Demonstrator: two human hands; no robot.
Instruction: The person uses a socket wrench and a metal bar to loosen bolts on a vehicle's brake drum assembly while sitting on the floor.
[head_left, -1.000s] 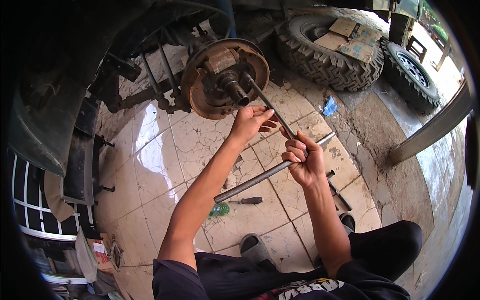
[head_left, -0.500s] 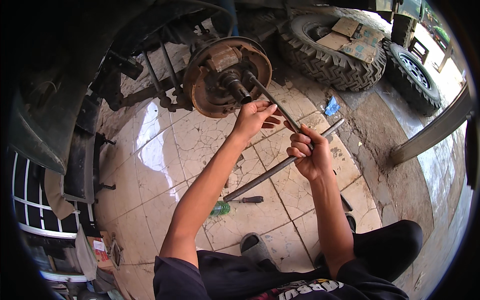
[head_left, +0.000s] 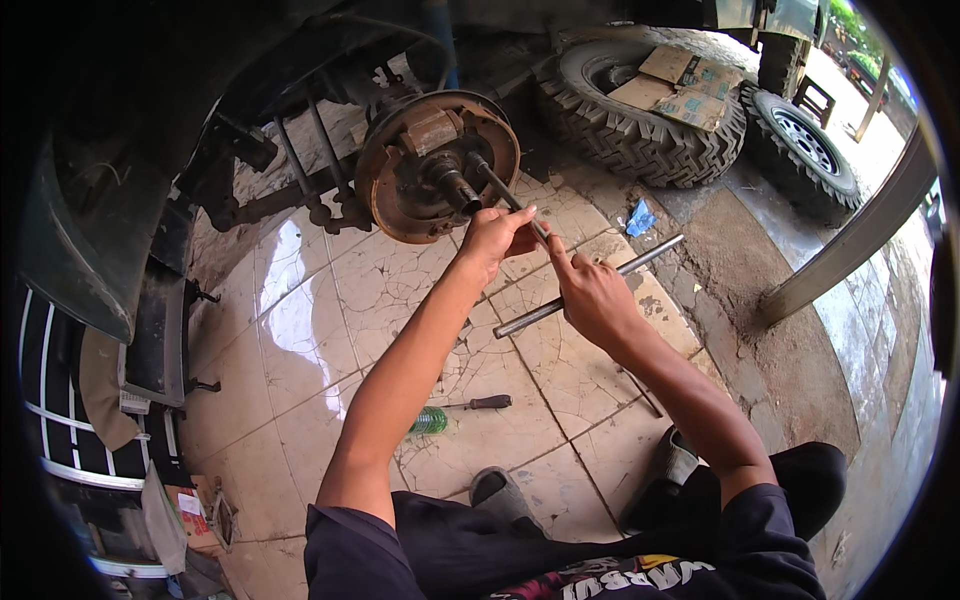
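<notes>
T-handled bar in fingers

Colours, quick: we get rust-brown on the hub assembly at 12 o'clock, dull grey on the T-shaped bar mid-dial. Cream floor tiles, webbed with dark crack lines. We tag the tyre at 1 dark grey, chunky zigzag tread; cardboard on it tan. Scrap at 2: bright blue. Bottle at 7: translucent green. Black panel near 9, white stripes. Shirt, we mark dark navy, white-red-yellow print.
</notes>
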